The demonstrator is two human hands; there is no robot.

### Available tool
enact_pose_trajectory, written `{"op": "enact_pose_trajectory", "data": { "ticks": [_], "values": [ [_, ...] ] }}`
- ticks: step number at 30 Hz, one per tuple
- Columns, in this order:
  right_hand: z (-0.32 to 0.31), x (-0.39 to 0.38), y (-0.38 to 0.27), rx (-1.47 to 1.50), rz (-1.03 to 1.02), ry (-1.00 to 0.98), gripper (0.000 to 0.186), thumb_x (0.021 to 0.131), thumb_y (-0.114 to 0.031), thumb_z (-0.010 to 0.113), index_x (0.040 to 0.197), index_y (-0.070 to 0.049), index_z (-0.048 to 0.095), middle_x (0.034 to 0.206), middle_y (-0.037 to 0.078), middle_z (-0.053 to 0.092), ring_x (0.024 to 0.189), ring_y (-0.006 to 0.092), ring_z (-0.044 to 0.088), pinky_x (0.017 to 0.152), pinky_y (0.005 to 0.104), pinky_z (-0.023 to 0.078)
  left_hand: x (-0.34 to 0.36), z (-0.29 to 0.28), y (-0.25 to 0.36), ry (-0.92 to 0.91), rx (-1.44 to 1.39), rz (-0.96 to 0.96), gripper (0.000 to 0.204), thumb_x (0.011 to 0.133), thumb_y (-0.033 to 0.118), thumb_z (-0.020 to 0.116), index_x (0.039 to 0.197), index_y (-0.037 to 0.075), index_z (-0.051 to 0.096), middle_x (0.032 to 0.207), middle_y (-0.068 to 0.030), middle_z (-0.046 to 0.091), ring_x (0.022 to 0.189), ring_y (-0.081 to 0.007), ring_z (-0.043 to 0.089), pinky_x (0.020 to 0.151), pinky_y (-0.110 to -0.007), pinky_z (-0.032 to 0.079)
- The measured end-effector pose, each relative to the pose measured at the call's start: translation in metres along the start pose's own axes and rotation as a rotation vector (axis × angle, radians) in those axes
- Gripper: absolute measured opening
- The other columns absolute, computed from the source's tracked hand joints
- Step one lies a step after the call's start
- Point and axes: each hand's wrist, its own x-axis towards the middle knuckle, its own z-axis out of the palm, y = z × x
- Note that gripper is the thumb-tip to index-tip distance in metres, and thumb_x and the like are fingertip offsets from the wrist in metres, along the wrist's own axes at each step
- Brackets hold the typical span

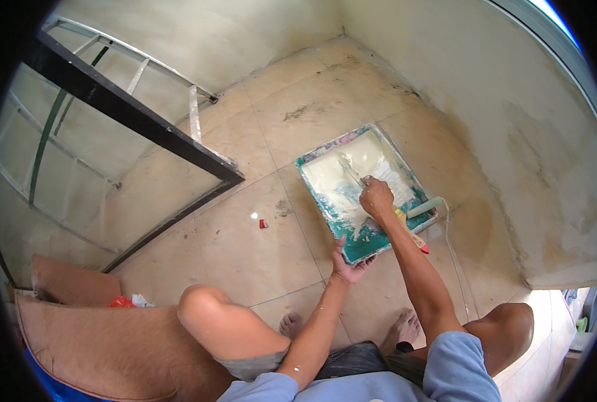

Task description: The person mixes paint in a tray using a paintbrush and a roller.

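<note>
My left hand [350, 263] grips the near left corner of a teal paint tray [364, 246] that holds cream paint. My right hand [376, 196] is closed on a thin metal tool [349, 169], a stirrer or scraper by its look, whose end is in the paint. A paint roller [424, 206] with a pale sleeve or handle rests across the tray's right side. Beside it, a brush with a red-tipped wooden handle [416, 241] hangs over the tray edge, partly behind my right forearm.
An aluminium ladder [194, 114] stands behind a black-framed glass panel [131, 114] at left. Brown cardboard [97, 342] and small red and white bags [123, 301] lie lower left. A small red piece [263, 224] lies on the tiles. Stained walls [526, 134] border the back and right.
</note>
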Motion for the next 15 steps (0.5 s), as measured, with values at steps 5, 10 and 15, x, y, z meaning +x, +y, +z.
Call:
{"op": "enact_pose_trajectory", "data": {
  "ticks": [5,10,15],
  "values": [
    [0.006,0.004,0.008,0.021,-0.102,-0.054,0.031,0.074,-0.012,0.049,0.098,-0.005,0.066,0.093,0.026,0.064,0.09,0.0414,0.062,0.082,0.0474,0.048,0.002,0.002,-0.001,0.008,0.017,-0.003,0.065,0.07,0.054,0.068,0.12,0.014,0.052,0.113,-0.0075,0.06,0.103,-0.0278,0.057,0.088,-0.044,0.048],
    [-0.006,0.007,0.009,-0.026,0.04,0.026,0.034,0.075,-0.01,0.048,0.103,-0.01,0.069,0.096,0.021,0.066,0.093,0.0389,0.061,0.084,0.0448,0.048,-0.002,0.001,0.0,0.044,0.024,0.011,0.067,0.069,0.054,0.069,0.119,0.013,0.052,0.114,-0.0077,0.06,0.104,-0.029,0.056,0.089,-0.045,0.048],
    [-0.001,0.008,0.015,0.031,-0.065,-0.012,0.027,0.071,-0.012,0.052,0.094,-0.004,0.065,0.092,0.024,0.064,0.09,0.041,0.061,0.08,0.0482,0.049,0.002,0.003,-0.003,0.096,0.025,0.031,0.067,0.067,0.054,0.07,0.118,0.014,0.053,0.113,-0.0077,0.06,0.104,-0.0295,0.056,0.088,-0.046,0.048]
  ]
}}
